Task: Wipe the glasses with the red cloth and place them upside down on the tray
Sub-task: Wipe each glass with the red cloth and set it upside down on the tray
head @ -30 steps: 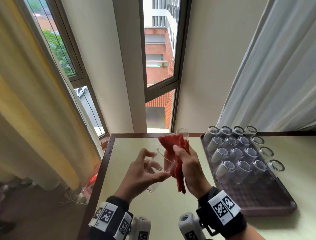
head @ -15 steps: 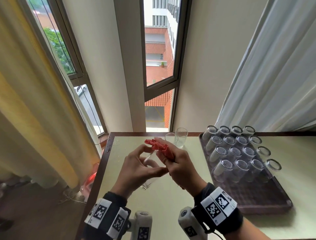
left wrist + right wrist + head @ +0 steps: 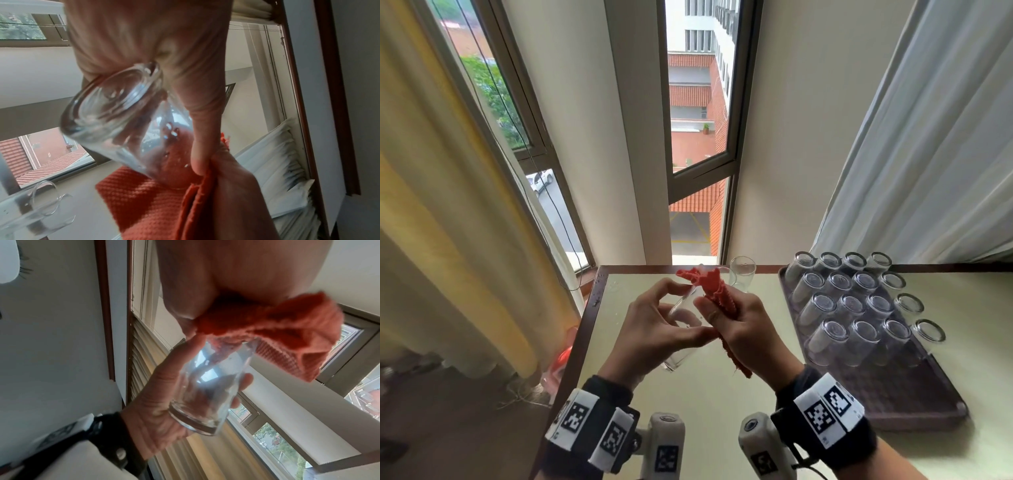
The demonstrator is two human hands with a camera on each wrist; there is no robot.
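A pale green table (image 3: 709, 404) with a dark wooden edge stood against a cream wall with tall narrow windows, a yellowish curtain (image 3: 441, 212) on the left and a white one (image 3: 928, 144) on the right. In the head view, the left hand (image 3: 654, 329) held a clear cylindrical drinking glass (image 3: 683, 308) tilted above the table, thumb and fingers curled round its body, base toward the person. The right hand (image 3: 743, 325) was clenched on a bunched red knitted cloth (image 3: 717, 291) at the mouth of the glass, a strip of cloth hanging below the palm. On the right, a dark brown rectangular tray (image 3: 914, 401) carried rows of clear glasses standing upside down (image 3: 859, 308). Two more clear upright glasses (image 3: 742, 270) stood at the far edge of the table, just behind the hands. In the left wrist view, the held glass (image 3: 123, 116) showed its thick base toward the camera, the left hand (image 3: 156, 48) wrapped about it, the red cloth (image 3: 144, 203) pressed at the open end with the right hand (image 3: 236, 186) gripping it. In the right wrist view, the left hand (image 3: 164, 410) cupped the glass (image 3: 213, 386) near its base, and the right hand (image 3: 216, 280) squeezed the cloth (image 3: 277, 331), part of it stuffed into the mouth of the glass.
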